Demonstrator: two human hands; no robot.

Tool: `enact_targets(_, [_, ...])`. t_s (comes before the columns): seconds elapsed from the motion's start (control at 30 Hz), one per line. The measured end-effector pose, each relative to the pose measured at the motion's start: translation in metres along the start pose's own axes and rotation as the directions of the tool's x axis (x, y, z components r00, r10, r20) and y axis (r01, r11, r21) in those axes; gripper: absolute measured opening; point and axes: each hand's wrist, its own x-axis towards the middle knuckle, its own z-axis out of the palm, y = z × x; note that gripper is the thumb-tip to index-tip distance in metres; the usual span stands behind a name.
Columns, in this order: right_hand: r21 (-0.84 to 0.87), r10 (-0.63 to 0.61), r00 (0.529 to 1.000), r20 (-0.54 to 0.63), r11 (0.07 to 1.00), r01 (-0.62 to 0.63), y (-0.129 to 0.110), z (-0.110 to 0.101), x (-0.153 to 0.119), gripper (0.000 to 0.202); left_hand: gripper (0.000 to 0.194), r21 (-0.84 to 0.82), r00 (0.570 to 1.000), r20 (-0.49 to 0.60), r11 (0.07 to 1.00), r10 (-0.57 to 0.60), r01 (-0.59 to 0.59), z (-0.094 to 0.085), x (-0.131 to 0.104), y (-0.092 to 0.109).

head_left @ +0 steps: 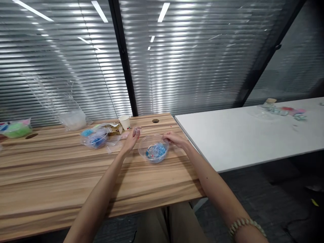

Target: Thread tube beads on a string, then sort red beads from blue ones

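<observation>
Bowl (141, 145), probably light, slick, thin plastic best taken by its rim, sits on the surface (63, 179), the right hand (175, 138) pinching its far-right edge, the left hand (132, 138) gripping a small clear item (137, 130).

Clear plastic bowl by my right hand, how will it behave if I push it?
The clear plastic bowl would probably slide rather than tip, being wide and low. It looks thin-walled, so may flex slightly. The blue pieces inside would likely shift.

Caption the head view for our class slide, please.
Left hand holding something small, right hand at the edge of a clear bowl on a wood-grain table.
</observation>
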Motion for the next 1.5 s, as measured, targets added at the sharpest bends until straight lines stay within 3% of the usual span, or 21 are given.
enact_targets(0.1, [0.041,-0.069,0.957,-0.282,0.996,0.084,0.009,0.002,0.008,0.026,0.048,0.062,0.99,-0.129,0.997,0.057,-0.049,0.0,0.001,0.004])
enact_targets(0.17, [0.027,-0.115,0.923,-0.367,0.991,0.134,0.013,0.009,0.013,0.028,0.043,0.173,0.975,-0.197,0.982,0.106,-0.072,-0.001,0.001,0.009])
enact_targets(0.23, [0.009,-0.145,0.906,-0.398,0.987,0.162,0.014,0.016,0.016,0.028,0.041,0.321,0.963,-0.2,0.941,0.179,-0.108,-0.003,0.001,0.015])
enact_targets(0.37, [-0.016,-0.17,0.88,-0.444,0.983,0.181,0.012,0.025,0.018,0.028,0.039,0.544,0.96,-0.057,0.815,0.274,-0.2,-0.012,0.005,0.03])
enact_targets(0.53, [-0.045,-0.182,0.859,-0.479,0.982,0.183,0.014,0.024,0.019,0.028,0.041,0.672,0.937,0.207,0.655,0.283,-0.346,-0.021,0.015,0.032])
enact_targets(0.7, [-0.087,-0.197,0.865,-0.462,0.98,0.176,0.023,0.031,0.025,0.027,0.038,0.67,0.866,0.429,0.553,0.256,-0.495,-0.024,0.034,0.041])
enact_targets(0.9, [-0.144,-0.231,0.889,-0.396,0.971,0.188,0.025,0.04,0.024,0.028,0.034,0.497,0.662,0.715,0.503,0.225,-0.707,-0.005,0.057,0.079])
enact_targets(0.97, [-0.169,-0.24,0.892,-0.383,0.968,0.188,0.026,0.041,0.022,0.028,0.033,0.449,0.636,0.742,0.547,0.214,-0.707,0.001,0.061,0.085])
enact_targets(1.1, [-0.195,-0.245,0.892,-0.379,0.964,0.181,0.028,0.04,0.023,0.029,0.034,0.317,0.619,0.767,0.741,0.166,-0.592,0.007,0.064,0.087])
enact_targets(1.2, [-0.205,-0.248,0.889,-0.385,0.962,0.18,0.029,0.038,0.025,0.027,0.029,0.25,0.589,0.793,0.799,0.155,-0.547,0.007,0.065,0.086])
enact_targets(1.37, [-0.217,-0.255,0.886,-0.387,0.959,0.182,0.029,0.037,0.026,0.027,0.028,0.237,0.464,0.87,0.686,0.166,-0.688,0.001,0.068,0.087])
enact_targets(1.5, [-0.224,-0.266,0.885,-0.383,0.956,0.19,0.029,0.037,0.027,0.028,0.037,0.319,0.444,0.891,0.571,0.09,-0.757,-0.004,0.066,0.085])
